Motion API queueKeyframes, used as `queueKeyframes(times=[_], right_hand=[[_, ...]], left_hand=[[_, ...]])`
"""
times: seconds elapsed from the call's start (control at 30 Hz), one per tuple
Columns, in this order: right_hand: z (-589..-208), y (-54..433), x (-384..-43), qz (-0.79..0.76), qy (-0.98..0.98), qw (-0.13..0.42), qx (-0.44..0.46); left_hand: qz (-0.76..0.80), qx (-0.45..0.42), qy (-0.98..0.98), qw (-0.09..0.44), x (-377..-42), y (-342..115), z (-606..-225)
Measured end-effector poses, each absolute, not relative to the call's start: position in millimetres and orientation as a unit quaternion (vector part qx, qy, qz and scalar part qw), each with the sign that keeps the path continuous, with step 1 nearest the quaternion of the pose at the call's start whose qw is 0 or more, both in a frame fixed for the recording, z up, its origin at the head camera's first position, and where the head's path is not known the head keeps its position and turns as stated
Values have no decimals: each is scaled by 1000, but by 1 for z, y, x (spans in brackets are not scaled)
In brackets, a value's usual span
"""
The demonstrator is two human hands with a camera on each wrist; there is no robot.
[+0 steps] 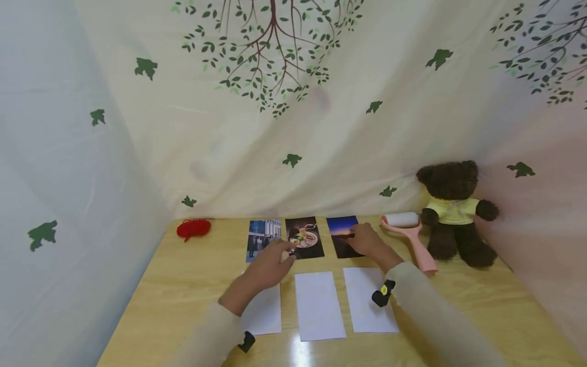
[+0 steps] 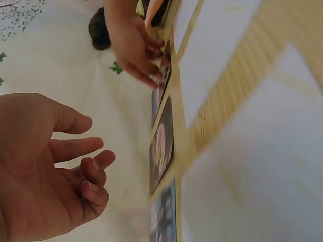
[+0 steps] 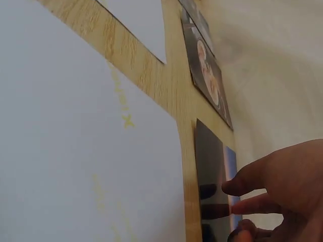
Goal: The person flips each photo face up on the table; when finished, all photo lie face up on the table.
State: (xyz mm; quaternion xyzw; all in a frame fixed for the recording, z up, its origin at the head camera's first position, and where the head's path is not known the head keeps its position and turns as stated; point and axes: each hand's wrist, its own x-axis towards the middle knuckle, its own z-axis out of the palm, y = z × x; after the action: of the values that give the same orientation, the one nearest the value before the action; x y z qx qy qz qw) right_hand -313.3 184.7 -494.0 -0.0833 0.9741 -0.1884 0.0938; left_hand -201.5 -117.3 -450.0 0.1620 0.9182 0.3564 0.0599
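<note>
My right hand [image 1: 368,240] is at a glossy photo print of a sunset sky [image 1: 340,225], the rightmost of three in the back row. In the right wrist view, thumb and fingertips rest at the face of this sunset print [image 3: 209,161], which mirrors them. Loosely bent, with nothing held, my left hand [image 1: 268,265] hovers in front of the other two. These are a print of a plate of food [image 1: 306,235] in the middle and a print of people before a building [image 1: 262,235] at left. The left hand partly overlaps both in the head view.
Three white sheets lie in a front row: left [image 1: 268,313], middle [image 1: 319,306] and right [image 1: 367,306]. A bundle of red yarn [image 1: 193,228] lies at the back left. A pink-handled lint roller [image 1: 415,239] and a brown teddy bear [image 1: 454,204] are at the right, before the patterned cloth [image 1: 229,168].
</note>
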Motion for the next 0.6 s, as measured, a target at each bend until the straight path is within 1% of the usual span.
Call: queueKeyframes(times=[0.13,0.23,0.37,0.5,0.6], right_hand=[[-481,168,-299,-197,973,95,-71],[-466,149,-282,-215,965,105,-103],[-456,115,-254,-234,947,144,-164],[-455,81,-228,-244,931,186,-199],[-457,61,-214,-244,925,199,-215]], left_hand=[[330,122,934,68,-173,-157,-444],[302,109,944,74,-159,-178,-446],[266,122,952,96,-143,-200,-458],[255,141,949,122,-133,-215,-467],[251,151,947,133,-131,-224,-469]])
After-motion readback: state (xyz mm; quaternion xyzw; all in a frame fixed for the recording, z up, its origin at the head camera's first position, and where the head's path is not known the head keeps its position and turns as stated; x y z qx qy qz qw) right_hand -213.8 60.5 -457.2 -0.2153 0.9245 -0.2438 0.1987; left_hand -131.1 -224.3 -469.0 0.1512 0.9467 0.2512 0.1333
